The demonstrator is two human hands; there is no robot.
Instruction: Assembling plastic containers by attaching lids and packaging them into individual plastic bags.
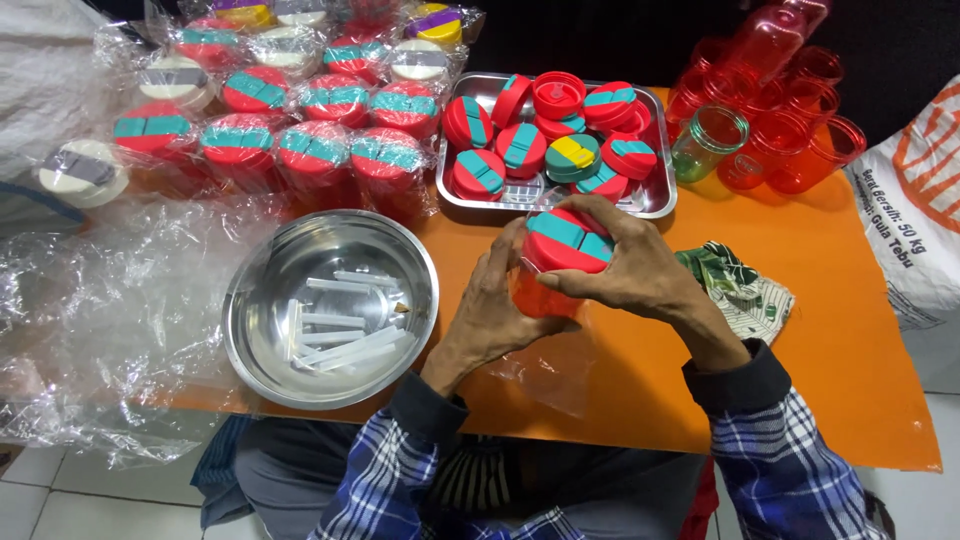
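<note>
A red jar [545,290] is held upright near the table's [820,300] middle by the left hand [495,310]; its lid [567,240] is gripped from above by the right hand [630,265].

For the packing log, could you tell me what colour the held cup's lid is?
Red lid with teal flaps, head view.

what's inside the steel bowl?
The steel bowl holds a loose pile of clear plastic straws. Nothing else shows; whatever lies beneath the pile is covered.
</note>
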